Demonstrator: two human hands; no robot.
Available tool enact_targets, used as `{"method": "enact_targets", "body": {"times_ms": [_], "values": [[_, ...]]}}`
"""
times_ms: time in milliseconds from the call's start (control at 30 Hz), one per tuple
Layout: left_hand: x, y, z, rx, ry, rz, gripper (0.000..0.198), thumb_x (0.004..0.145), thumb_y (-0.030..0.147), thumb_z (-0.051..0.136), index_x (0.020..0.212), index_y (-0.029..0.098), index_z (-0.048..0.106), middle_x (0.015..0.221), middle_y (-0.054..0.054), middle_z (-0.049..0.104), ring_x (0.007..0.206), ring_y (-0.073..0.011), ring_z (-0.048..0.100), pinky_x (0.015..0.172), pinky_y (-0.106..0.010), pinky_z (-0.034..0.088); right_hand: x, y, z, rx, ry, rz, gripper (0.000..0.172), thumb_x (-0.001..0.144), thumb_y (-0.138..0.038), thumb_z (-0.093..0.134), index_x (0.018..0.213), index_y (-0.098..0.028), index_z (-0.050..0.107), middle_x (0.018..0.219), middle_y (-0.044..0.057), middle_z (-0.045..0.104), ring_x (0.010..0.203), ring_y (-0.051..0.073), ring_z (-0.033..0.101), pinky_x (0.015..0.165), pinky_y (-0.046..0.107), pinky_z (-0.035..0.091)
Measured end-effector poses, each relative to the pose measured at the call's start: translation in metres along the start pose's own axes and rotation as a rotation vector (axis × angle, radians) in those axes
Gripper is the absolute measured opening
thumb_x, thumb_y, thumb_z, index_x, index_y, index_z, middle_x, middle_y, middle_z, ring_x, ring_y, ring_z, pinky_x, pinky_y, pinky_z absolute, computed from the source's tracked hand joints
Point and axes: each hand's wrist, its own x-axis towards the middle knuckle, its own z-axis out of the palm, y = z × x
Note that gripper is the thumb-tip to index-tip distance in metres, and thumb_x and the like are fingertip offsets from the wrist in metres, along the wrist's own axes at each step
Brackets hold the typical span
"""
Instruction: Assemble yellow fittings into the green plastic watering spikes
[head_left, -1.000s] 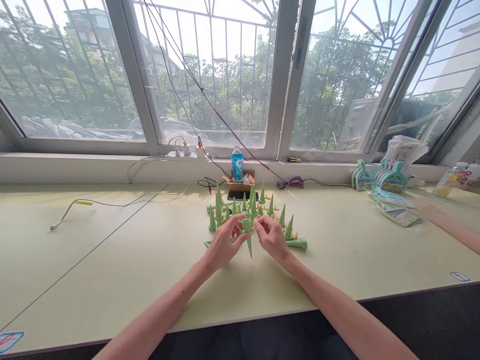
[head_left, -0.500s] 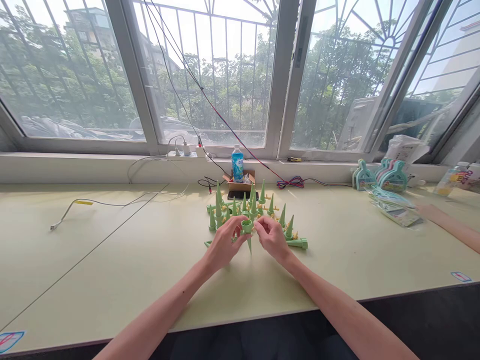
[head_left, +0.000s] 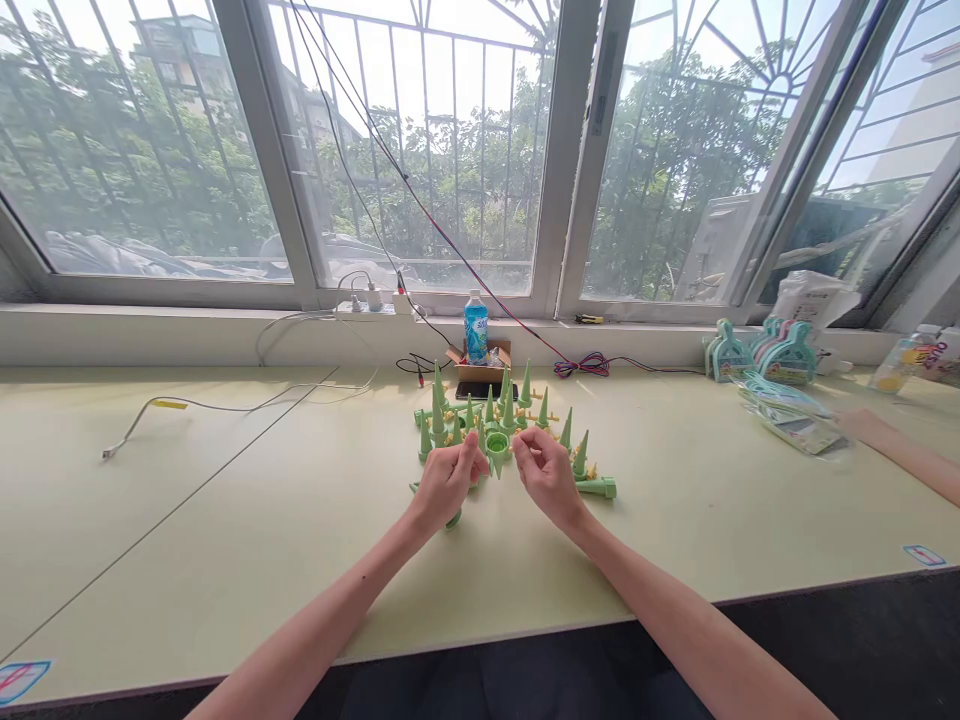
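Observation:
My left hand (head_left: 448, 478) is closed, thumb up, around a green plant watering spike (head_left: 453, 520); only its round end shows below the hand. Fingers of my right hand (head_left: 544, 475) are pinched together beside a green cup-shaped spike top (head_left: 497, 446), open end toward me. What the right fingertips hold, if anything, is too small to make out. Whether the cup rests on the table or is held, I cannot tell. Just beyond both hands stand several green spikes (head_left: 439, 408) with small yellow valves (head_left: 553, 417). One spike (head_left: 596, 488) lies on its side at the right.
Behind the spikes are a dark phone (head_left: 478, 391), a cardboard box (head_left: 504, 354) and a blue bottle (head_left: 475, 328). A cable bundle (head_left: 583, 365) lies near the sill. Packaged items (head_left: 795, 412) and another person's hand (head_left: 862, 425) are at the right. A white cable (head_left: 225, 408) crosses the left side.
My left hand has turned from fingertips around the cup-shaped top to a closed grip, and a green round end now shows beneath it. My right hand stays pinched in nearly the same place.

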Motion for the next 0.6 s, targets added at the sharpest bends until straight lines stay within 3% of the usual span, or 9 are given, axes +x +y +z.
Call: {"method": "enact_targets", "body": {"times_ms": [300,600], "values": [[0.0004,0.0024,0.001,-0.02,-0.1,-0.065,0.076,0.096,0.06,0.027,0.053,0.015,0.07,0.044,-0.004,0.057,0.045,-0.013,0.052,0.046,-0.023,0.039,-0.0022,-0.0025,0.0007,-0.044,-0.062,-0.054,0.028,0.093,-0.043,0.05,0.076,-0.02,0.048,0.063,-0.004,0.04,0.048,0.008,0.033,0.045,0.023,0.031],[-0.0014,0.0057,-0.001,-0.005,-0.129,-0.068,0.073,0.097,0.057,0.028,0.053,0.015,0.067,0.048,-0.003,0.057,0.048,-0.0123,0.05,0.05,-0.024,0.038,-0.0019,-0.0018,0.0006,-0.031,-0.069,-0.084,0.025,0.093,-0.04,0.05,0.077,-0.02,0.049,0.066,-0.003,0.042,0.05,0.009,0.034,0.046,0.024,0.031]]}}
